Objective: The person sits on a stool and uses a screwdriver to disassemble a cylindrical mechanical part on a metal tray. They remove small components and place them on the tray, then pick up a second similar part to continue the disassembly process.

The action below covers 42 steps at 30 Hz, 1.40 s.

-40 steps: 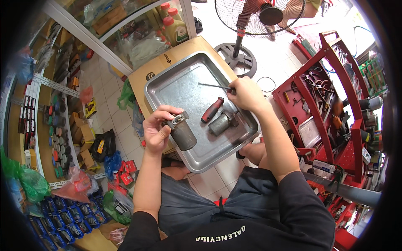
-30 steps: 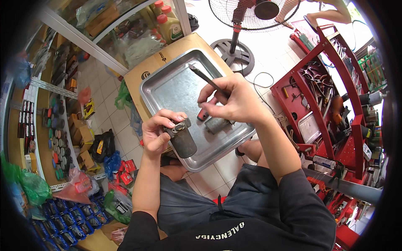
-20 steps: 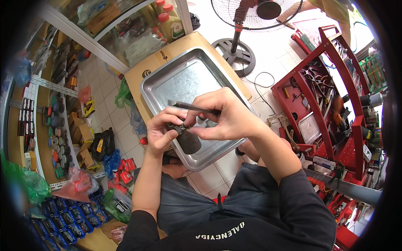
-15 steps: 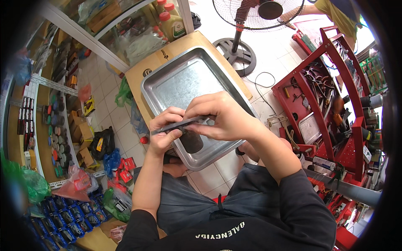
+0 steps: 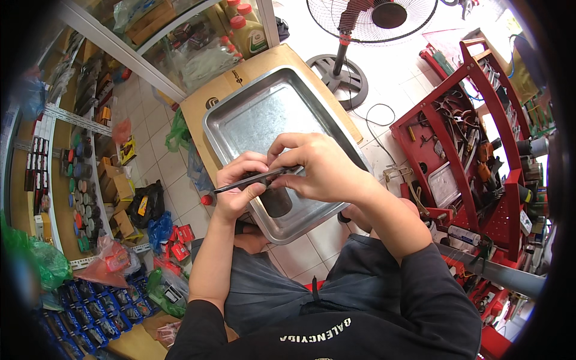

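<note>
Both my hands hold up a thin, flat dark piece over the metal tray. It shows nearly edge-on, so its exact kind cannot be made out. My left hand grips its left part, thumb on the near side and fingers behind. At its right part, my right hand has thumb and fingers pinched together; fingers hide much of that end. Below the hands, a dark rounded shape appears at the near end of the tray, partly covered by the held piece and my fingers.
The tray rests on a cardboard box. A standing fan is beyond it. To the right stands a red tool cart with pliers and other tools. Stocked shelves line the left, with plastic bags and small boxes on the floor.
The dark piece has tilted slightly and now shows a thinner edge. My right fingers have shifted a little on it. At the upper right, another person has moved farther right.
</note>
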Each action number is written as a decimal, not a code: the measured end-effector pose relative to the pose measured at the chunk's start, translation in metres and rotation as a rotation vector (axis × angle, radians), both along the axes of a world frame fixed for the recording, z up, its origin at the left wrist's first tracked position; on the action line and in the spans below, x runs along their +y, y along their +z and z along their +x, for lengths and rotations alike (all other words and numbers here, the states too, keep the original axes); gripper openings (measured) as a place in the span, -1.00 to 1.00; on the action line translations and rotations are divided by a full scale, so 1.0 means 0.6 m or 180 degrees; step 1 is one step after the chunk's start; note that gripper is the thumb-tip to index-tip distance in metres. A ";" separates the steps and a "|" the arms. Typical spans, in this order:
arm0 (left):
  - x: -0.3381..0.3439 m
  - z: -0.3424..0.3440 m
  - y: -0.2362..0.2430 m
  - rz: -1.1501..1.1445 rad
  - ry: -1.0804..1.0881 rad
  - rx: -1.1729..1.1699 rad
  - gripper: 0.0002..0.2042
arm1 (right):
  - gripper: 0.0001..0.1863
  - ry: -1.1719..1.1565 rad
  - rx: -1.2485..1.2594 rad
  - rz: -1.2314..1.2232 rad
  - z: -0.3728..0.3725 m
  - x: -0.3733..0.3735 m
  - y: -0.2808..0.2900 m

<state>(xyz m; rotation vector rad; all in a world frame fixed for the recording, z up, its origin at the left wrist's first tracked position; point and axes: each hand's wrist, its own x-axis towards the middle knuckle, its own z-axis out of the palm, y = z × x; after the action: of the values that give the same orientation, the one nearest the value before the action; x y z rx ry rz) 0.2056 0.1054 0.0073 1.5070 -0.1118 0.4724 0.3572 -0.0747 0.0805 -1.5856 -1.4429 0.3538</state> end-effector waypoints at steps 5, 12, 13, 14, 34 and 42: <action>0.001 0.000 0.002 0.0061 0.0011 0.0032 -0.69 | -0.76 -0.0131 -0.0076 0.0013 -0.008 0.000 0.002; 0.000 -0.001 -0.005 -0.0242 -0.0062 0.0077 -0.72 | -0.78 -0.0135 -0.0314 -0.0007 -0.007 -0.001 -0.002; 0.000 -0.001 -0.006 -0.0263 -0.0083 0.0072 -0.72 | -0.79 -0.0118 -0.0361 -0.0021 -0.007 -0.001 0.000; -0.001 -0.001 -0.006 -0.0284 -0.0105 0.0066 -0.73 | -0.80 -0.0102 -0.0407 -0.0036 -0.007 -0.001 0.001; 0.000 0.001 -0.024 -0.0557 -0.0181 0.0050 -0.76 | -0.77 -0.0068 -0.0766 0.0223 -0.009 0.002 -0.007; -0.008 0.003 -0.023 -0.0849 -0.0267 0.0120 -0.76 | -0.68 -0.0335 -0.1452 0.0215 -0.021 0.005 -0.011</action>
<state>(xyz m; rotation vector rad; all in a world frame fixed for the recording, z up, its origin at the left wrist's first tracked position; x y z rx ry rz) 0.2077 0.1004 -0.0066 1.2439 -0.0785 0.3755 0.3444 -0.0716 0.0737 -1.7504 -1.6785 -0.1289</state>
